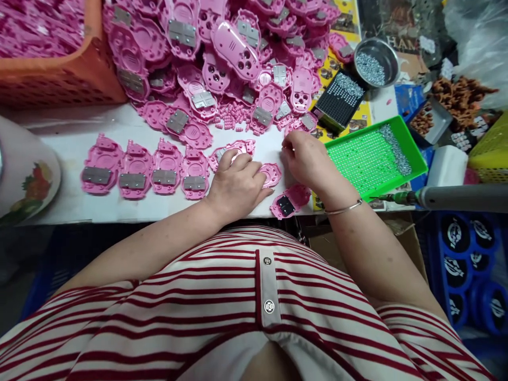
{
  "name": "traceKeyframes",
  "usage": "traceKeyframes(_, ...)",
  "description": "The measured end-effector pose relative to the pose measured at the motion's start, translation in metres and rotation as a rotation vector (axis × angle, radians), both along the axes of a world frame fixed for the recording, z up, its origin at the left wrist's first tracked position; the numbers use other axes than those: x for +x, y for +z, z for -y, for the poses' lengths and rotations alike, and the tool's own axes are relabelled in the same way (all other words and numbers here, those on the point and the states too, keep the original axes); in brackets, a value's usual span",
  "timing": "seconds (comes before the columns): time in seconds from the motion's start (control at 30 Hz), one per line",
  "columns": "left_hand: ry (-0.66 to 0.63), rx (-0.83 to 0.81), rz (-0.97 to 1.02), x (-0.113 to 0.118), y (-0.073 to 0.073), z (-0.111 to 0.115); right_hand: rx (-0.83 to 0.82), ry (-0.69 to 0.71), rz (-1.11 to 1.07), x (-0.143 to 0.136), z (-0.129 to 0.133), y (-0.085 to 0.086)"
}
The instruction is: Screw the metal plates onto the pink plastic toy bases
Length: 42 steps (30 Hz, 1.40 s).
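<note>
My left hand (pixel 237 184) lies palm down on the table with its fingers apart. Its fingertips rest over a pink plastic shell half (pixel 243 146), and its thumb side is beside a smaller pink shell piece (pixel 272 174). My right hand (pixel 307 159) is curled with fingertips together near the front of the shell pile; what they hold, if anything, is hidden. Below it lies a pink shell with a black battery cover (pixel 285 205). To the left stand several pink shells with metal plates (pixel 132 168) in a row.
A large heap of pink shells (pixel 234 47) fills the back, beside an orange basket (pixel 95 53). On the right are a green tray (pixel 349 159) of screws, a black screw tray (pixel 337 106), a metal bowl (pixel 392 61) and an electric screwdriver (pixel 456 197).
</note>
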<state>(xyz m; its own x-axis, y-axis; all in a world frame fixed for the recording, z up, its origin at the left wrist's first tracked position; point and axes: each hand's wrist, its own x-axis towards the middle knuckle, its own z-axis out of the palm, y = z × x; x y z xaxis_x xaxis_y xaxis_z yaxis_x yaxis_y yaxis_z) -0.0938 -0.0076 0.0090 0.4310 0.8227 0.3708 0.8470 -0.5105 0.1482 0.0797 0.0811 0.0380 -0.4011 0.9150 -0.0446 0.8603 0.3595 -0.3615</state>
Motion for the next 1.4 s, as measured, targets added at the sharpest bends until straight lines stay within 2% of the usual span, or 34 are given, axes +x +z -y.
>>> traceKeyframes(0.07,0.003,0.002,-0.004,-0.002,0.001,0.001,-0.046,-0.094,-0.198,0.002,0.007,0.005)
traceKeyframes(0.17,0.015,0.000,-0.006,-0.006,0.002,0.003,-0.278,-0.263,-0.484,0.005,0.023,0.012)
traceKeyframes(0.23,0.016,0.000,-0.007,-0.007,0.003,0.004,-0.400,-0.358,-0.579,0.005,0.031,0.013)
traceKeyframes(0.3,0.012,0.008,-0.013,-0.007,0.003,0.004,-0.412,-0.396,-0.580,0.005,0.034,0.011)
traceKeyframes(0.6,0.012,0.002,-0.003,-0.006,0.001,0.004,-0.318,-0.288,-0.331,0.000,0.019,0.001)
traceKeyframes(1.0,0.014,0.008,0.011,-0.006,-0.002,0.002,-0.339,-0.259,-0.237,-0.007,0.007,-0.004)
traceKeyframes(1.23,0.010,0.033,0.015,-0.005,-0.004,0.002,-0.279,-0.249,-0.226,-0.010,0.004,-0.012)
traceKeyframes(1.33,0.009,0.053,-0.002,-0.004,-0.003,0.003,-0.282,-0.209,-0.229,-0.007,0.006,-0.006)
traceKeyframes(1.4,0.011,0.058,-0.016,-0.002,-0.002,0.002,-0.188,-0.195,-0.239,-0.002,0.003,0.005)
